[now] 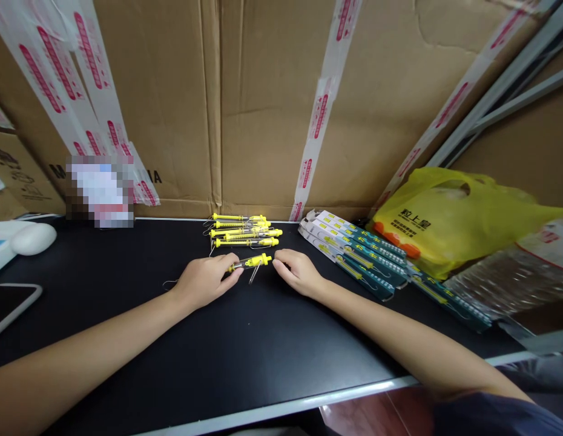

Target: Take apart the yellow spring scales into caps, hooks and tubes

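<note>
My left hand [205, 278] is closed around a yellow-capped, clear-tubed spring scale [252, 262], held just above the black table. A thin metal piece hangs down below its yellow end, and a wire hook shows on the left side of my hand. Close to the yellow tip, my right hand [302, 274] is curled with its fingers together; whatever they hold, if anything, is hidden. Behind both hands lies a group of several similar spring scales [245, 233], side by side with their wire hooks at the left.
Several printed spring scale boxes [354, 251] lie overlapping at the right. Beyond them are a yellow plastic bag [449, 212] and clear plastic packaging [499, 281]. A phone [11, 306] and a white rounded object [34, 238] are at the left. Taped cardboard [263, 121] walls the back.
</note>
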Tool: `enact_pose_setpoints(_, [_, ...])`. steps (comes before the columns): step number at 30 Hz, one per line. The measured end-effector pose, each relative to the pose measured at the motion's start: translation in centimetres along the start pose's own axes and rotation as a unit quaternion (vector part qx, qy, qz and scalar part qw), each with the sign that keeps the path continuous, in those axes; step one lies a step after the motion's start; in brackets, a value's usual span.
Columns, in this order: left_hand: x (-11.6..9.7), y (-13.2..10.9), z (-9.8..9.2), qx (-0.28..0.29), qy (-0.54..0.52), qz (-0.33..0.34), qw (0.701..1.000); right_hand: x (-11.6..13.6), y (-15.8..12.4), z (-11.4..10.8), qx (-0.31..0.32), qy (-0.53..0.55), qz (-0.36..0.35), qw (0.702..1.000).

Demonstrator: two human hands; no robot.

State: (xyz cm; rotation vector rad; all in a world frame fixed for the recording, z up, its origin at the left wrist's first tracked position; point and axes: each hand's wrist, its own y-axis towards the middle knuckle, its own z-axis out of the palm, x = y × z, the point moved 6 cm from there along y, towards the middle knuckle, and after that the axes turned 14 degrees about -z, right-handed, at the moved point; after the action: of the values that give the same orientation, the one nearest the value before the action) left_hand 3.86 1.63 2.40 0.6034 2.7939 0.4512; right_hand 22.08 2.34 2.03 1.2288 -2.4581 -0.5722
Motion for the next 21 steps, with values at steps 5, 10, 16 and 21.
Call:
enact_pose_setpoints(5, [0.1, 0.1, 0.0, -0.014, -0.001, -0.002, 1.0, -0.1, 0.1, 0.5, 0.04, -0.04, 0.003, 0.998])
enact_pose_setpoints(10, [-0.5, -0.2, 0.2, -0.039, 0.011, 0.053, 0.998, -0.4, 0.0, 0.9, 0.06, -0.061, 0.018, 0.996])
enact_pose_setpoints(16, [-1.0, -0.4, -0.1, -0.07, 0.014, 0.086, 0.994, 0.4, 0.1, -0.3, -0.007, 0.001, 0.011, 1.0])
enact_pose_setpoints(21, [-1.0, -0.5, -0.2, -0.075, 0.011, 0.091, 0.993, 1.2, 0.1, -0.7, -0.092, 0.178, 0.065, 0.978])
